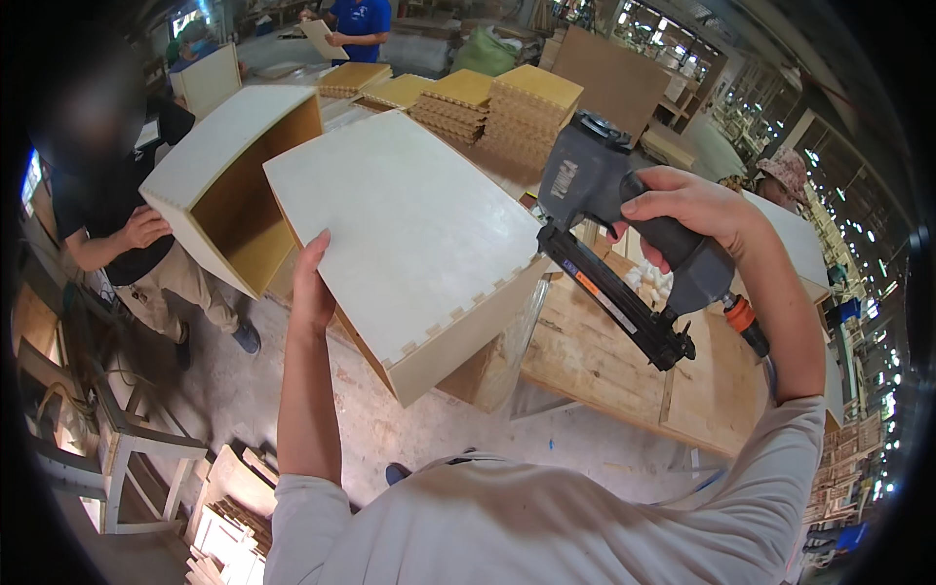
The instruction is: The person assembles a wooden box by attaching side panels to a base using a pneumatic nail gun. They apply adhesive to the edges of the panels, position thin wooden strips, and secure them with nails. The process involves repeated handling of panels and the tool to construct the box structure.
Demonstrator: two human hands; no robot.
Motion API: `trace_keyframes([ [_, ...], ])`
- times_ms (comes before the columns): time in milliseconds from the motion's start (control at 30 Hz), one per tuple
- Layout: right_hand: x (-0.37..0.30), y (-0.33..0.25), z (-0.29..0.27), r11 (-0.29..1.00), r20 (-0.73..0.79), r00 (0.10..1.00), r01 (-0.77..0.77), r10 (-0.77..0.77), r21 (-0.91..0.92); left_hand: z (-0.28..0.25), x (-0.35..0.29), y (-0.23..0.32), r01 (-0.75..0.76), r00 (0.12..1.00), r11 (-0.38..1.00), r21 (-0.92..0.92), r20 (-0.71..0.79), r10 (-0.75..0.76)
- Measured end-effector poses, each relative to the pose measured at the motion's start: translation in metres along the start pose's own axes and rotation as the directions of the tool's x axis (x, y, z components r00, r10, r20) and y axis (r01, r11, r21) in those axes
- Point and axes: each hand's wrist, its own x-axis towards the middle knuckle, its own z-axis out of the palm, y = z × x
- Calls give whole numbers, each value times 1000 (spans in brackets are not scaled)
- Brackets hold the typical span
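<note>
My right hand is wrapped round the grip of a black pneumatic nail gun, which has an orange fitting at its hose end. The gun's nose meets the right corner of a white wooden drawer box with finger-jointed edges; whether it presses on the wood I cannot tell. At the box's left edge, my left hand grips the panel, thumb on the white face and the other fingers hidden behind. Just left of it, a second white box has its open side showing a yellowish inside, and a co-worker's hand touches it.
A wooden worktable stands below the nail gun. Stacks of finger-jointed boards lie beyond the boxes. One co-worker stands at left, another in blue at the back. Wooden frames and offcuts sit at lower left.
</note>
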Motion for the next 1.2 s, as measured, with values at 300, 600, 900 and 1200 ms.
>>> trace_keyframes([
  [300,-20,-21,20,999,29,999,45,-45,5,1,-1,0,6,999,1000,-20,-45,-7],
  [600,-13,-15,30,997,207,975,72,-73,12,8,-3,1,-13,999,1000,-27,-42,12],
  [900,-13,-23,40,997,211,975,71,-62,-37,12,-2,3,-12,999,1000,2,-34,12],
  [1200,-26,-44,62,989,267,952,143,-150,47,17,0,9,-10,1000,1000,-21,-14,10],
])
